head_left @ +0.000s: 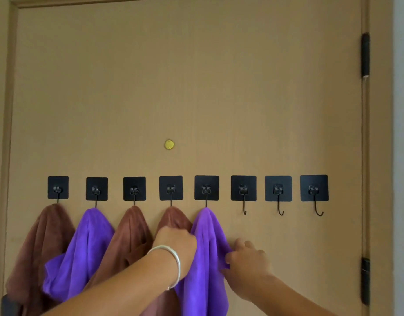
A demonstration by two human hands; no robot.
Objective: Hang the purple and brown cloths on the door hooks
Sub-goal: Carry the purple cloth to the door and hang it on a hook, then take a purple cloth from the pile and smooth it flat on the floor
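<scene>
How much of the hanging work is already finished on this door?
Done: the first four hooks hold brown, purple, brown and brown cloths. In hand: the left hand and right hand grip the fifth, purple cloth. Left: three bare hooks.

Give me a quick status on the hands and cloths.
Left hand and right hand gripping fifth-hook purple cloth. Five cloths hung; three right hooks bare. Nothing in the way.

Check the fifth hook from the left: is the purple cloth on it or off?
On. The purple cloth peaks under the fifth hook and drapes down; both hands touch it lower down.
</scene>
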